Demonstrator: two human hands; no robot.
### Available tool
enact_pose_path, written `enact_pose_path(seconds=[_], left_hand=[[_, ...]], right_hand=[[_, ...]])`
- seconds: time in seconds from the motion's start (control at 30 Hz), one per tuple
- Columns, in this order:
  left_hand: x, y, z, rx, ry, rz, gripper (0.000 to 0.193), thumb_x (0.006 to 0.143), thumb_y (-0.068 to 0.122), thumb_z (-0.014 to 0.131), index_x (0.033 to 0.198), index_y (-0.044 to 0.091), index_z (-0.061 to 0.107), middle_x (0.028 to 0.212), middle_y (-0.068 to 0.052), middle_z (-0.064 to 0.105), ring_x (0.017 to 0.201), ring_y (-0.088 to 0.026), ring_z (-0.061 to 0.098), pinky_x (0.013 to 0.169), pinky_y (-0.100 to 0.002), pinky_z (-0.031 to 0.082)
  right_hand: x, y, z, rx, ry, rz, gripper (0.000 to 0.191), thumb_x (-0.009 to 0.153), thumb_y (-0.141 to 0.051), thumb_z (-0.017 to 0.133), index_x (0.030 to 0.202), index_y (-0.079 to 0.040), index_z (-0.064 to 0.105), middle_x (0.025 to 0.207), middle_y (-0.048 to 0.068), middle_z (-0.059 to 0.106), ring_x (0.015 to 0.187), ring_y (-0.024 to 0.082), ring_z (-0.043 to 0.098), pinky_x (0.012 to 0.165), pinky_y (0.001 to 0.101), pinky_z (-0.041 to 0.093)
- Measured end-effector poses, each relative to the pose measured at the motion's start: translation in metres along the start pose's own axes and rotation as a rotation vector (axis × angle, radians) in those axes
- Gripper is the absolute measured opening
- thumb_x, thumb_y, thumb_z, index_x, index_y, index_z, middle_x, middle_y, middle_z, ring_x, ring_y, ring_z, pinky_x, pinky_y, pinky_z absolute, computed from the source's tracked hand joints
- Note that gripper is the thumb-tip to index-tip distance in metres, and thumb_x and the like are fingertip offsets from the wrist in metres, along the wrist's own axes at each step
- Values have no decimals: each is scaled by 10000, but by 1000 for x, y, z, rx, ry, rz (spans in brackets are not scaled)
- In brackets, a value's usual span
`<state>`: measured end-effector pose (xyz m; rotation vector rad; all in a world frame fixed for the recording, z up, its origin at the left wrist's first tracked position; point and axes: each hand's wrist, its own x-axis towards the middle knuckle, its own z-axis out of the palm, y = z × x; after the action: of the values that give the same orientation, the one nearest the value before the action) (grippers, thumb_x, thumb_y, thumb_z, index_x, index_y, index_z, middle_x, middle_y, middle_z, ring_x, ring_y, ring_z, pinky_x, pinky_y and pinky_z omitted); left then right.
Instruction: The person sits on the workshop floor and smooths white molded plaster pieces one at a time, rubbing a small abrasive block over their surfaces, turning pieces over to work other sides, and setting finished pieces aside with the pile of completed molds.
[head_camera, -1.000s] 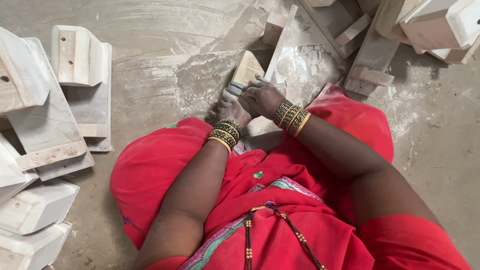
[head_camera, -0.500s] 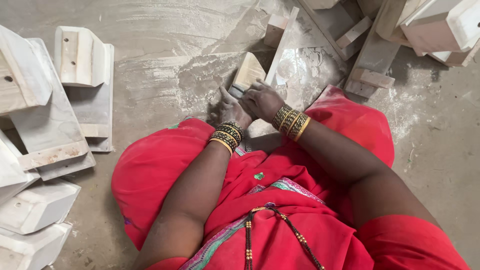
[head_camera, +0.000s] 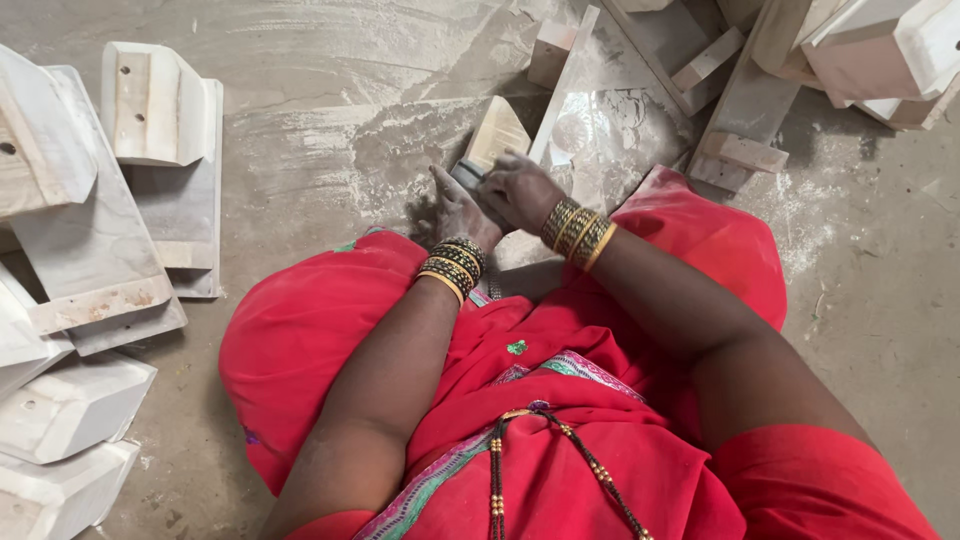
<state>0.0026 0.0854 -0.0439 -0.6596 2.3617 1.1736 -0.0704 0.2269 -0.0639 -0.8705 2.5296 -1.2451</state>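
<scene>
Nearest the camera lies red cloth (head_camera: 560, 400) with a beaded necklace (head_camera: 545, 440) over the lap. Beyond it the 2 hands sit close together on a dusty grey concrete floor (head_camera: 330, 130): the left hand (head_camera: 460, 212) presses flat beside the work, and the right hand (head_camera: 520, 190) is closed on a small dark sanding block (head_camera: 468, 175), against a pale wooden piece (head_camera: 497, 132). Just beyond leans a carved stone slab (head_camera: 610, 120). White wooden brackets (head_camera: 90, 240) stack at left; more lie at far right (head_camera: 880, 50).
</scene>
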Motion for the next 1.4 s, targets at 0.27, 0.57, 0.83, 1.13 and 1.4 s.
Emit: enact_pose_path(seconds=[0.27, 0.57, 0.83, 1.13, 1.4], left_hand=[[-10, 8, -8, 102, 19, 16, 1697, 541, 753, 878, 1530, 25, -294, 1686, -256, 36, 1557, -362, 162, 1254, -482, 187], [-13, 7, -4, 107, 6, -14, 1651, 584, 695, 893, 1551, 32, -270, 1686, -238, 66, 1582, -384, 98, 1263, -590, 50], [2, 0, 4, 108, 83, 141, 1646, 620, 739, 854, 1528, -13, -295, 1685, -329, -2, 1512, -433, 201, 1209, -543, 189], [-7, 8, -9, 151, 4, 33, 1690, 550, 755, 894, 1521, 15, -274, 1676, -257, 16, 1566, -376, 99, 1251, -536, 98], [-14, 15, -15, 207, -20, -68, 1610, 611, 772, 878, 1549, 102, -246, 1691, -222, 48, 1565, -415, 66, 1247, -592, 73]], right_hand=[[48, 8, 3, -502, 327, 25, 137, 919, -99, 617, 800, -123, 683, 929, 127, 626, 963, 296, 610, 950, 412, 539], [35, 22, -10, -537, 322, -339, 179, 894, -191, 674, 721, -153, 645, 797, 60, 689, 841, 286, 652, 995, 556, 456], [9, 10, 1, -463, -188, -120, 245, 965, -206, 691, 750, -99, 647, 825, 117, 689, 837, 243, 632, 905, 423, 525], [47, 15, -10, -405, 271, 214, 104, 903, -146, 683, 831, -116, 753, 891, 97, 712, 902, 242, 676, 1066, 460, 466], [14, -14, -16, -419, 31, -122, 101, 899, -150, 690, 848, -98, 760, 858, 73, 729, 866, 240, 690, 1078, 511, 426]])
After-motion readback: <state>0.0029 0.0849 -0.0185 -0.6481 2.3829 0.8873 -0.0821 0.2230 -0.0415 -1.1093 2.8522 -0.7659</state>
